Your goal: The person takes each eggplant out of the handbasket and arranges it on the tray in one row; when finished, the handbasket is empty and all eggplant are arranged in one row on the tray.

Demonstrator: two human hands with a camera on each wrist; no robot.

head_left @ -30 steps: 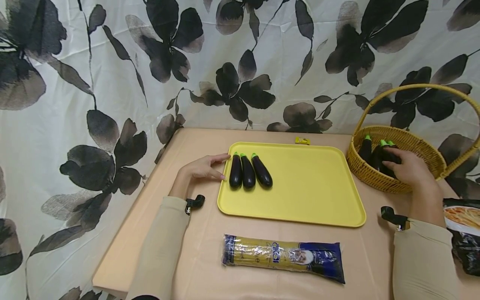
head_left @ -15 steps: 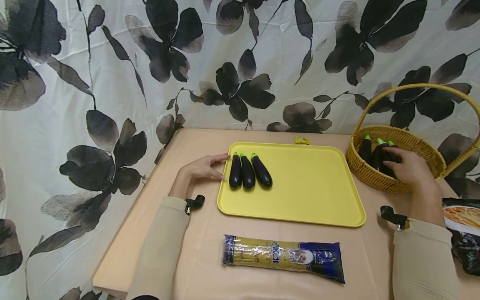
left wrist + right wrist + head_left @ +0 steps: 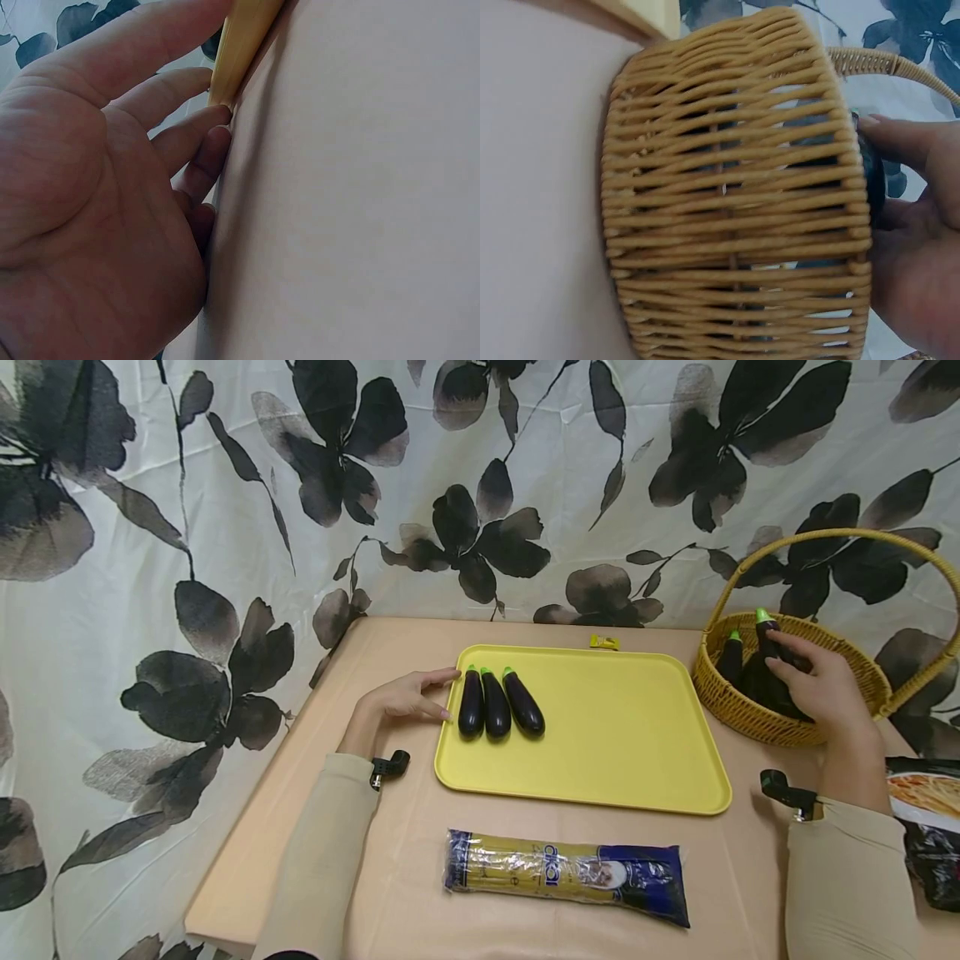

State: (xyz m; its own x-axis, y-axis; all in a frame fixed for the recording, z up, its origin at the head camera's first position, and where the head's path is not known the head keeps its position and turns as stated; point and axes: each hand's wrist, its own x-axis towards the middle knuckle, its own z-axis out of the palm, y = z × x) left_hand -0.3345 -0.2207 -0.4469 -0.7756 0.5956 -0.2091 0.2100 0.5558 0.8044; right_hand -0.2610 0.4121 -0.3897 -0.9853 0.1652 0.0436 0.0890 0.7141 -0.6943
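At the upper right, my right hand grips an eggplant by its dark body, its green stem end standing above the rim of the wicker basket. Other eggplants lie in the basket, partly hidden by the hand and the wall. From the right wrist view, the basket's woven side blocks most of the eggplants. My left hand touches the left edge of the yellow tray with extended fingers; the left wrist view shows its fingertips at the tray rim. On the tray, three eggplants lie side by side at the left.
A blue and gold pasta packet lies in front of the tray. One black food packet is at the right edge, and a small yellow wrapper sits behind the tray. The basket's tall handle arches over its opening.
My right hand has raised an eggplant slightly in the basket, and its green end now stands higher. My left hand and the tray have stayed in place.
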